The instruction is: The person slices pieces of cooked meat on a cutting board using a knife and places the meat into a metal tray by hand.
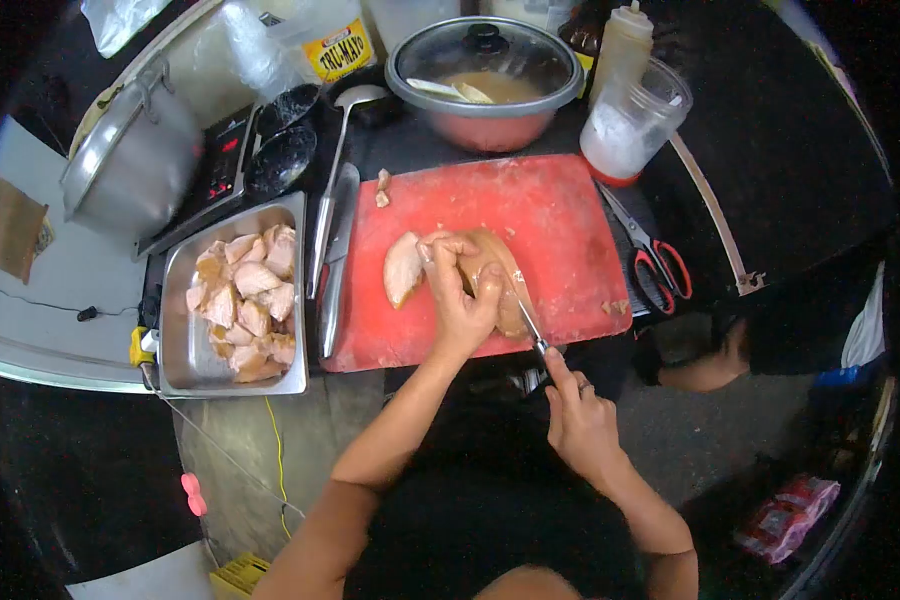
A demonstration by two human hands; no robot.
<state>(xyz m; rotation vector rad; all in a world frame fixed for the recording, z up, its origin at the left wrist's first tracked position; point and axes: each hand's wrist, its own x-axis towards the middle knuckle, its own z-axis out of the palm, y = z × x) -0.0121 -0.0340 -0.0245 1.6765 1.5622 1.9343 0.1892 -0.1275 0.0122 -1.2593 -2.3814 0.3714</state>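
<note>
A piece of cooked chicken (490, 250) lies on the red cutting board (560, 200). My left hand (462, 300) is closed on its near left side, fingers curled over it. My right hand (582, 420) is wrapped round the handle of a knife (527, 312), whose blade lies along the right side of the chicken. A cut chicken slice (403, 268) rests just left of my left hand. Small chicken scraps (382, 188) sit near the board's upper left corner. How deep the blade is in the meat I cannot tell.
Left of the board stands a metal tray (175, 350) of chicken chunks. Between them lie a ladle (325, 220) and another knife (338, 260). A lidded bowl (485, 125) and a plastic container (620, 140) stand behind. Red-handled scissors (658, 265) lie right; a person's arm (705, 370) shows nearby.
</note>
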